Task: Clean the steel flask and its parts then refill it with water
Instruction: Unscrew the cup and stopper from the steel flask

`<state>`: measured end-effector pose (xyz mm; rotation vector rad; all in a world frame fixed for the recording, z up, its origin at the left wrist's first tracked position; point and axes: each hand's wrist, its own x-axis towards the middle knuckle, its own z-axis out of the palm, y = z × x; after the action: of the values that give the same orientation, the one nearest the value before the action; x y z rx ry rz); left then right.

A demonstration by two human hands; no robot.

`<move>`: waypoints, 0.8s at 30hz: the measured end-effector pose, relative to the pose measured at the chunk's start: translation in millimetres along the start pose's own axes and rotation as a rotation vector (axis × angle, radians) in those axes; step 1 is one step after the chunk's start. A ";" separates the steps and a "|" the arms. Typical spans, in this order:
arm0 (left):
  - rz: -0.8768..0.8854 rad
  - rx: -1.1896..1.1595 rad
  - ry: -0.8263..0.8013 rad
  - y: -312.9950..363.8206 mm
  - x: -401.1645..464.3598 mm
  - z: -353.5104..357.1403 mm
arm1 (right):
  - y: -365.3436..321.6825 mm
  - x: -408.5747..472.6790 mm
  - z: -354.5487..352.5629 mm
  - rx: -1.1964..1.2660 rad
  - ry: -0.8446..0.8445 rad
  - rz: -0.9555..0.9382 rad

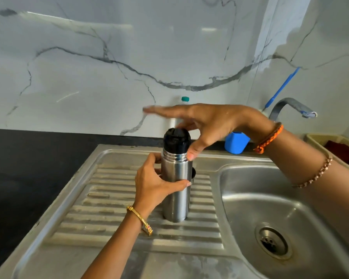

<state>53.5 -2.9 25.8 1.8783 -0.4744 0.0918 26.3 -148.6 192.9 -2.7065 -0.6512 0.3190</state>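
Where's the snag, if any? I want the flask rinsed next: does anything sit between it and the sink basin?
Nothing visible does. The flask stands on the ribbed drainboard, gripped by the left hand; the strip to the basin looks bare.

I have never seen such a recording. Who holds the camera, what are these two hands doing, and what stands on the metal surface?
No machine is here: a person wears one camera on the head, looking down at both bare hands. The left hand grips the steel flask, which stands upright on the ribbed draining board beside the sink bowl. The right hand is at the black stopper, thumb against the flask's neck, other fingers stretched out. Behind are a tap, a blue cup and a green-capped bottle.
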 end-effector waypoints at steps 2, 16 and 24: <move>0.011 -0.013 0.001 0.1 1.2 0.0 | -11.2 -3.9 -0.8 -0.133 0.132 0.164; 0.019 -0.040 0.002 0.9 -0.7 1.4 | -18.3 18.4 -0.5 -0.163 -0.099 0.183; 0.013 -0.028 0.019 1.4 -1.5 3.5 | -22.8 15.7 18.3 -0.405 0.200 0.319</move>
<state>51.0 -6.1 25.4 1.8450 -0.4729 0.1113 25.6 -117.1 182.5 -3.1783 -0.2433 -0.0163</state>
